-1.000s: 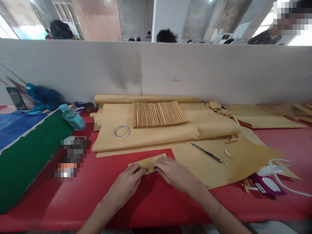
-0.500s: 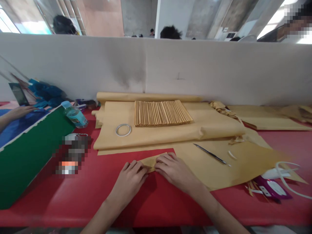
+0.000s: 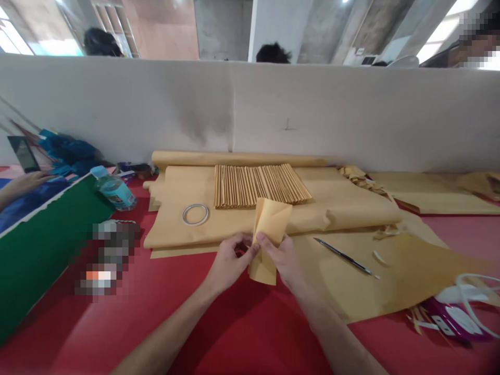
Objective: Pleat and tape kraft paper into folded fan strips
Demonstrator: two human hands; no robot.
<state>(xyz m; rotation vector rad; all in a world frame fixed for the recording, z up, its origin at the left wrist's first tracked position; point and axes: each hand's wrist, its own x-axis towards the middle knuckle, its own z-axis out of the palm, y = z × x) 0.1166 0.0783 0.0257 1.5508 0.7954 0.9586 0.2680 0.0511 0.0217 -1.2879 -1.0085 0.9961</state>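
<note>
Upright between my hands is a folded piece of brown paper, raised above the red table. My left hand pinches its left edge with thumb and fingers. On the right side, my right hand grips the same piece, its thumb lying across the front. Just behind the piece, a pleated stack of brown paper rests on large brown sheets. A roll of tape lies left of the pleats, and a dark pen-like tool lies to the right.
A green panel and a plastic bottle stand at left, near another person's hand. A purple item lies at right. Behind the table rises a white partition.
The small brown paper has been lifted off the table and turned upright. Both hands have risen with it, and the right thumb now shows on its front.
</note>
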